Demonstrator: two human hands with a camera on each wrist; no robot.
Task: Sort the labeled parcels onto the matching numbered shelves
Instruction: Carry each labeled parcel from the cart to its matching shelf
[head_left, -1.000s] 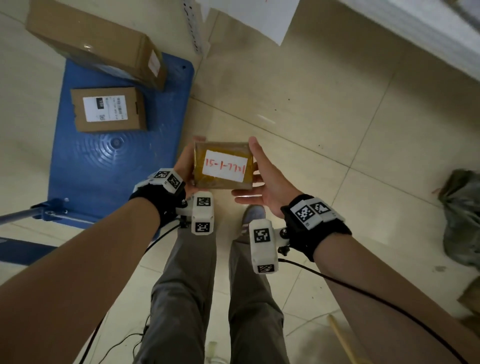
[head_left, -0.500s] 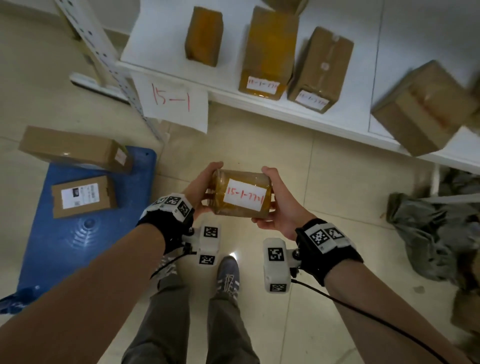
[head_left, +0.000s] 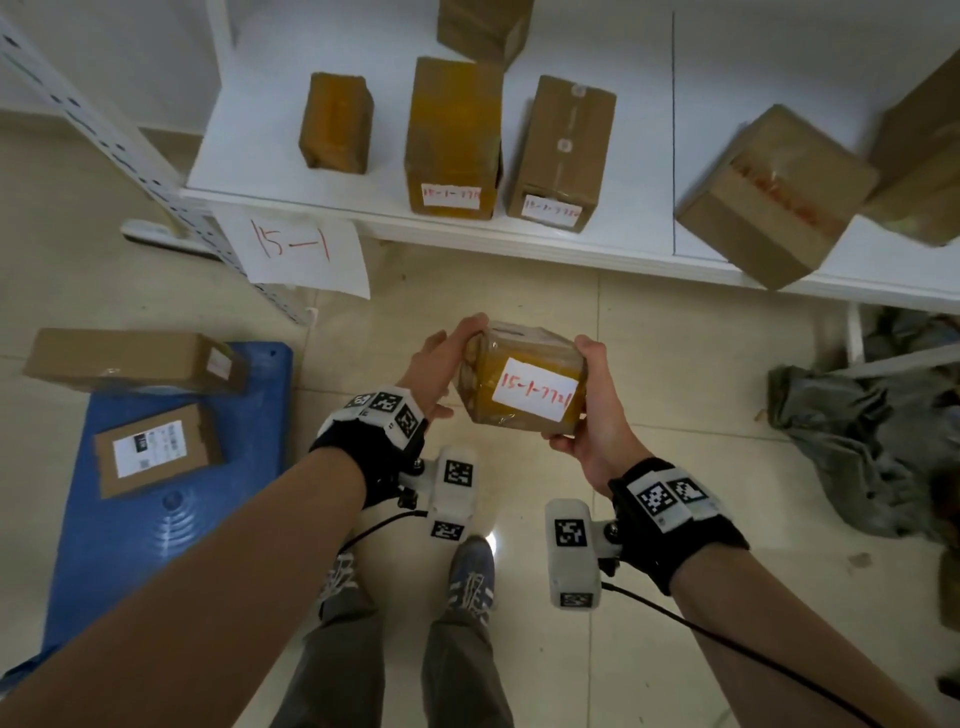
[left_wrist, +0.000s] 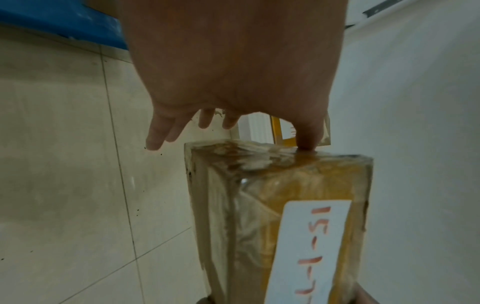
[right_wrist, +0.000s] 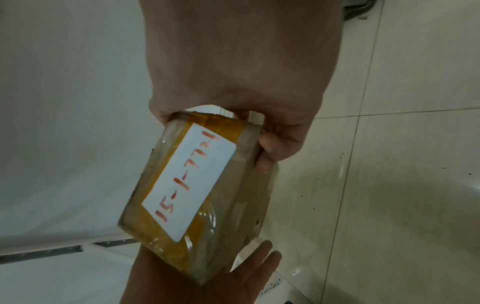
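Note:
A tape-wrapped brown parcel (head_left: 519, 387) with a white label reading 15-1-7721 hangs between both hands over the floor, a little short of the shelf. My left hand (head_left: 441, 358) lies flat against its left end, fingers (left_wrist: 158, 133) straight and thumb touching the edge. My right hand (head_left: 592, 405) grips the right end, thumb on top and fingers (right_wrist: 267, 152) curled round it (right_wrist: 197, 185). Ahead is the white shelf (head_left: 519, 244) with a paper sign 15-1 (head_left: 301, 249) hanging from its front edge. Several labeled parcels (head_left: 454, 140) stand on it.
A blue cart (head_left: 171, 530) on the left floor carries two cardboard boxes (head_left: 135, 358) (head_left: 156, 449). The shelf's perforated upright (head_left: 130, 150) slants at far left. A grey bundle of cloth (head_left: 872, 431) lies on the floor at right. My shoes are directly below the parcel.
The view has risen from the floor to the shelf. Both hands have carried the parcel forward toward it and tilted it. The right hand's fingers went from straight to curled round the parcel.

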